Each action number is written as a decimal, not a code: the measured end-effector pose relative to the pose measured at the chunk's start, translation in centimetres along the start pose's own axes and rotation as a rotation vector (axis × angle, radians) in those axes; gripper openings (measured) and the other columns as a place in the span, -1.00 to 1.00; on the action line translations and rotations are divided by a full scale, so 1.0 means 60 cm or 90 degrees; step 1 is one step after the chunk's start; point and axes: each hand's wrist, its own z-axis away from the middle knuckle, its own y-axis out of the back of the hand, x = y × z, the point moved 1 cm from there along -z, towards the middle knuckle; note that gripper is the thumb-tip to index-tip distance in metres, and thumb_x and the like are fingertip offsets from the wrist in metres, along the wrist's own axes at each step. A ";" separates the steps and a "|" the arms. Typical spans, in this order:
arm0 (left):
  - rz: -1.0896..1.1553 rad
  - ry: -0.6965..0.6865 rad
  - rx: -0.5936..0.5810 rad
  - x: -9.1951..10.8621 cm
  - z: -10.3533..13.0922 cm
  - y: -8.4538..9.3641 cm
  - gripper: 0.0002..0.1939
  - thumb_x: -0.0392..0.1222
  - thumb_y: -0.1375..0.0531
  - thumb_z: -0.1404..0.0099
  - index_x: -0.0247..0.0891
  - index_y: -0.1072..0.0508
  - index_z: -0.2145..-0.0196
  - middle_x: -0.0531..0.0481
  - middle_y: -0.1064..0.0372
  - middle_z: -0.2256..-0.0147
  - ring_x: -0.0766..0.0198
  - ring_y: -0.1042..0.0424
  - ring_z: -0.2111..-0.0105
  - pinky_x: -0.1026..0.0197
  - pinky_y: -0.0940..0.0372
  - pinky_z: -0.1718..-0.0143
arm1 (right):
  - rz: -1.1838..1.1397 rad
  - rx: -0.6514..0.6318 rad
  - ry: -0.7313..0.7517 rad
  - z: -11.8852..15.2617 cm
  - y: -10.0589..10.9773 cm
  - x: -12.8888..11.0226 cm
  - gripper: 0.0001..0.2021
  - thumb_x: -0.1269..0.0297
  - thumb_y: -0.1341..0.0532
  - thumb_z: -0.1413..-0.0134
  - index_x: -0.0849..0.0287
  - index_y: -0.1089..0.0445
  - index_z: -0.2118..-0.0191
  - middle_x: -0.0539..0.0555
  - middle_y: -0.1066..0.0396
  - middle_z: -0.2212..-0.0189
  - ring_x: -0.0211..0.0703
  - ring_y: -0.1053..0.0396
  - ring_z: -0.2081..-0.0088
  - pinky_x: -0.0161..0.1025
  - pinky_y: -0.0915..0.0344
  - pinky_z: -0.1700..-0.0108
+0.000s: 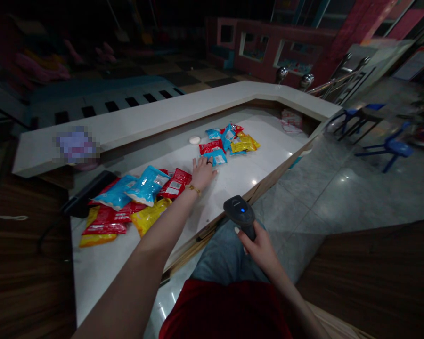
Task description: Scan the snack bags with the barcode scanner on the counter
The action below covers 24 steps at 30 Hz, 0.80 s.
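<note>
My left hand (pixel 202 174) reaches over the white counter with its fingers stretched apart and nothing held in them. Its fingertips are right by a blue snack packet (pixel 217 157); whether they touch it I cannot tell. That packet belongs to a small pile with a red packet (pixel 212 147) and a yellow packet (pixel 245 143). Near my left forearm lies a larger pile, with a blue packet (pixel 148 185), a red packet (pixel 175 182) and a yellow packet (pixel 150 215). My right hand (pixel 260 245) grips a dark barcode scanner (pixel 239 212) by its handle, a blue light on top.
A raised white ledge (pixel 183 111) runs along the counter's far side. A black device (pixel 92 192) lies at the left, and a small white oval object (pixel 194 140) sits behind the packets. Blue chairs (pixel 395 146) stand on the tiled floor to the right.
</note>
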 end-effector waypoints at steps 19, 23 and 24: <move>0.012 -0.036 0.111 0.043 0.278 -0.029 -0.39 0.00 -0.21 -0.54 -0.09 -0.35 -0.47 -0.36 -0.25 -0.44 -0.28 -0.34 -0.35 -0.37 -0.21 -0.36 | -0.029 -0.003 -0.005 0.008 0.001 -0.001 -0.64 -0.01 -0.30 -0.27 0.15 -0.50 0.00 -0.10 -0.33 0.55 -0.21 -0.26 0.63 -0.33 -0.25 0.58; 0.059 -0.023 0.140 0.032 0.248 -0.025 -0.41 -0.01 -0.22 -0.53 -0.20 -0.38 -0.43 -0.39 -0.27 -0.42 -0.24 -0.32 -0.37 -0.33 -0.21 -0.40 | -0.023 0.001 -0.006 0.008 0.002 -0.002 -0.63 -0.03 -0.30 -0.28 0.15 -0.51 0.00 -0.10 -0.33 0.56 -0.20 -0.28 0.62 -0.32 -0.26 0.57; 0.063 -0.018 0.139 0.029 0.239 -0.026 -0.36 0.00 -0.24 -0.52 -0.25 -0.34 -0.45 -0.42 -0.24 -0.44 -0.25 -0.29 -0.40 -0.34 -0.17 -0.43 | -0.022 0.003 -0.005 0.007 0.004 -0.003 -0.64 -0.03 -0.30 -0.28 0.15 -0.52 0.01 -0.11 -0.32 0.57 -0.19 -0.28 0.62 -0.32 -0.26 0.57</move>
